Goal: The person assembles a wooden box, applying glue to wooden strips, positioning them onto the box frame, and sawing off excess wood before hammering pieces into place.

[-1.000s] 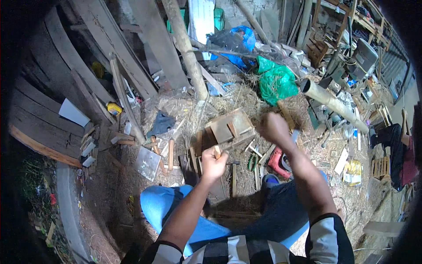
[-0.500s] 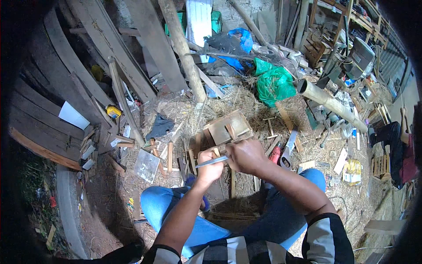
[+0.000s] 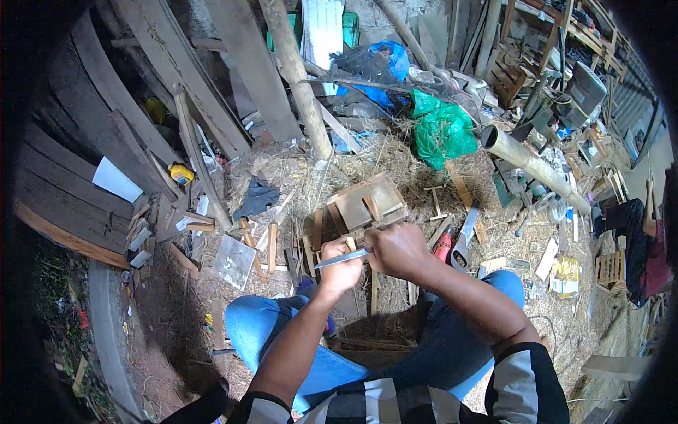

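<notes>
My left hand (image 3: 339,272) grips a small light wooden piece (image 3: 350,244) in the middle of the view. My right hand (image 3: 397,251) is closed on a knife (image 3: 340,260), its long narrow blade lying across the wooden piece and over my left fingers, pointing left. Just beyond my hands a rough wooden box (image 3: 364,201) rests on the straw-strewn ground. Right of my right hand lie a red power tool (image 3: 441,246) and a hand saw (image 3: 465,247). My jeans-clad legs (image 3: 265,325) are bent beneath my forearms.
Leaning planks (image 3: 152,71) and a wooden pole (image 3: 304,95) stand at the back left. A green plastic sack (image 3: 441,131), blue plastic sheeting (image 3: 387,63) and a long tube (image 3: 537,173) lie at the back right. Wood offcuts (image 3: 272,247) and a metal plate (image 3: 236,261) lie left of my hands.
Since a second ago my right hand has come down and left from beside the box to my left hand, bringing the blade onto the wooden piece. Over the last half second little has moved.
</notes>
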`<state>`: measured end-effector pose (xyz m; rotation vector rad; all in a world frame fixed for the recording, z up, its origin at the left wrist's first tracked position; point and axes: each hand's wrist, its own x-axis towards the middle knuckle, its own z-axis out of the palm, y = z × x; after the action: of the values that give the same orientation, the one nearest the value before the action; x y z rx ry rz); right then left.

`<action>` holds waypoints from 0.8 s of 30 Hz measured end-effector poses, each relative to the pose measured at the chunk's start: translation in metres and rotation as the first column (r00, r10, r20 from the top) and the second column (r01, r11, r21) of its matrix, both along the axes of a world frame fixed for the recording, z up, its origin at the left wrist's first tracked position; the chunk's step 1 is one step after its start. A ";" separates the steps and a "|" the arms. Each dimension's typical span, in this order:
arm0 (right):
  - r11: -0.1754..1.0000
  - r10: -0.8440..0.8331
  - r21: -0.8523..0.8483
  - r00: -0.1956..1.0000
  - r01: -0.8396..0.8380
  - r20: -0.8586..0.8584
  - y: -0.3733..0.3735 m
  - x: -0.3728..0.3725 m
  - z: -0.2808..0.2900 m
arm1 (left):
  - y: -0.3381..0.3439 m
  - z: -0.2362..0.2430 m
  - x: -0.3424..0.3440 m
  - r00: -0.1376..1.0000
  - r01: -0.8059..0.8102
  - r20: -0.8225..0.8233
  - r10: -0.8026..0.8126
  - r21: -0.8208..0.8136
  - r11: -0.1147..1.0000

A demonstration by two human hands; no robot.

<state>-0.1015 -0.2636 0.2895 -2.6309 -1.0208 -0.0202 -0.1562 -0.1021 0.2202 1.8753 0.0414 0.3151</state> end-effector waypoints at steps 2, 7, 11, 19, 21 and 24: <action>1.000 0.001 -0.024 1.000 -0.002 -0.003 -0.001 0.001 -0.002 | -0.003 0.004 0.000 1.000 -0.012 -0.029 0.012 -0.003 1.000; 1.000 0.021 0.005 1.000 -0.021 -0.017 -0.001 0.000 0.000 | 0.003 0.003 0.001 1.000 0.016 0.025 -0.018 0.047 0.999; 1.000 -0.012 0.006 1.000 0.012 -0.020 -0.002 0.002 -0.001 | 0.000 0.008 -0.003 1.000 0.003 0.026 -0.007 0.156 0.988; 0.988 -0.152 0.020 0.982 0.155 -0.109 -0.006 0.021 -0.009 | -0.012 0.012 -0.010 0.999 0.019 0.038 -0.030 0.264 0.964; 0.970 -0.160 0.159 0.974 0.186 -0.162 -0.007 0.019 0.002 | -0.010 0.013 -0.011 0.999 -0.014 -0.036 0.020 0.141 0.990; 0.898 -0.061 0.348 0.859 0.270 -0.508 -0.004 0.021 0.006 | -0.004 0.005 -0.007 0.997 -0.036 -0.065 0.044 0.123 0.992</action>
<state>-0.0800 -0.2678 0.2956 -2.1616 -0.5340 0.3378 -0.1633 -0.1059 0.2253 2.0077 0.1084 0.2866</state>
